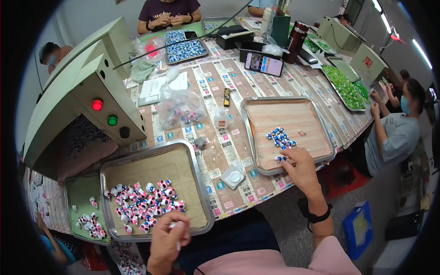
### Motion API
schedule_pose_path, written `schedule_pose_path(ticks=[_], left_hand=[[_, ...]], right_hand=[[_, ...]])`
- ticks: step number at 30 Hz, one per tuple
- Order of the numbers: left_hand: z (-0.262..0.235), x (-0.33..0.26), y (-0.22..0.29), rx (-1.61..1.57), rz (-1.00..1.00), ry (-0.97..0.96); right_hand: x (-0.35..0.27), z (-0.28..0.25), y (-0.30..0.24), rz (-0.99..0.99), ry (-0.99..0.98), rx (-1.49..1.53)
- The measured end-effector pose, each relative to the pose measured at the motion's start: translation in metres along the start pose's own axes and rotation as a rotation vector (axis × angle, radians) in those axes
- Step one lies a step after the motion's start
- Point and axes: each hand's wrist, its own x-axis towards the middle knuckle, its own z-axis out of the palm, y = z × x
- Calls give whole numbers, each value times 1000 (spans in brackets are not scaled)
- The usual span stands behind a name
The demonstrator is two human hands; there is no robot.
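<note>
A long table [215, 87] covered in printed paper fills the room, people seated along its far and right edges. At its left edge sits a pale green machine box [87, 96] with a red lamp above a green one. Near the front edge, left of centre, lies a big metal tray [195, 156] lined with brown paper, a heap of pink, white and blue small pieces [146, 201] spread across its front half. Further right along the front edge, a second metal tray [250, 137] carries a small cluster of blue and white pieces [280, 137] near its front rim. The right hand [300, 167] reaches onto that tray's front rim, fingers curled down onto one blue and white piece [280, 159] just apart from the cluster; whether it is actually pinched, I cannot tell. The left hand [168, 240] hovers at the big tray's front rim, fingers clenched around a small white piece [173, 225]. Between the trays rests a small white round cap [234, 176] on a paper square.
</note>
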Motion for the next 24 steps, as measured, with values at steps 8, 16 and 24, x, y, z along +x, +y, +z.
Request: schedule_pose_path(ticks=[8,16,24], left_hand=[[36,18,-4,-548,-386,-274],[37,21,-15,-551,-334,-221],[25,14,-23,-518,-196,-142]], right_hand=[[15,6,-21,64,-91,152],[-26,15,-75,271,-429,987],[-24,31,-88,240,-400,908]])
